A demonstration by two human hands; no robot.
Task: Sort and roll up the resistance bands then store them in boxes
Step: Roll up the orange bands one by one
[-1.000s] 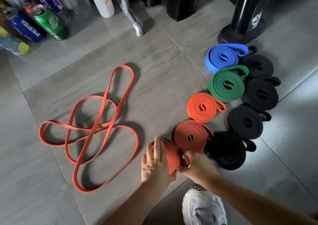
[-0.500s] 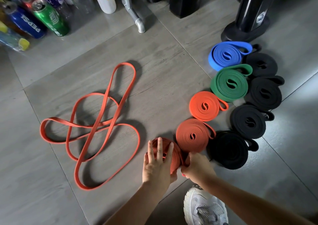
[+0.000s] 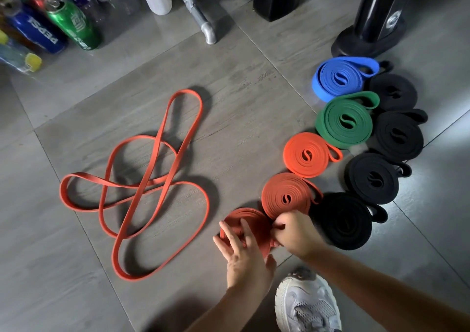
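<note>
Red roll (image 3: 250, 223) lies on the floor (image 3: 241, 103), touching a second red roll (image 3: 287, 197). Left hand (image 3: 244, 258) rests flat on it, fingers straight. Right hand (image 3: 295, 232) pinches its right edge with curled fingers. Beyond: orange roll (image 3: 306, 155), green roll (image 3: 344, 122), blue roll (image 3: 338, 77), black rolls (image 3: 343, 221) alongside. Loose band (image 3: 150, 183) sprawls well left. Shoe (image 3: 307, 303) below hands; cans (image 3: 73, 21) top left.
</note>
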